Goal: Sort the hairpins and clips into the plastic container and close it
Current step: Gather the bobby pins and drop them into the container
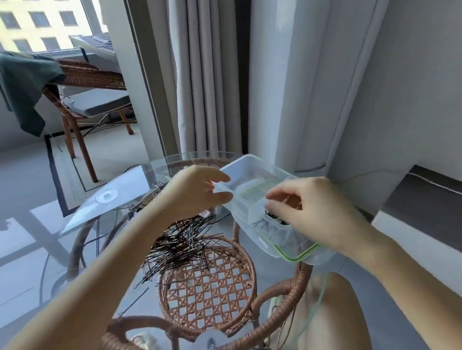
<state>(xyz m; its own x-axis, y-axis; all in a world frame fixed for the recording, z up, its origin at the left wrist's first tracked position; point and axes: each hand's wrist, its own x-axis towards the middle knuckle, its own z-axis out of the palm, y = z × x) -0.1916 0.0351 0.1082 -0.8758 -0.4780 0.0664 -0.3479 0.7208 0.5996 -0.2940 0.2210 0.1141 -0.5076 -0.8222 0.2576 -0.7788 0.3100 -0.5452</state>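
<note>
My L hand (195, 191) pinches the container (256, 200) rim mid-frame; R hand (306, 210) fingers pressed together over hairpins (275, 218) inside.

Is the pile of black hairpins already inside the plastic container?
No, most hairpins lie in a pile on the glass table, outside the container.

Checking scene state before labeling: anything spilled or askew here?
Yes. The plastic container is tilted, held by both hands over the glass table edge. Most hairpins lie in a loose heap on the glass, a few strays scattered nearer the person.
</note>
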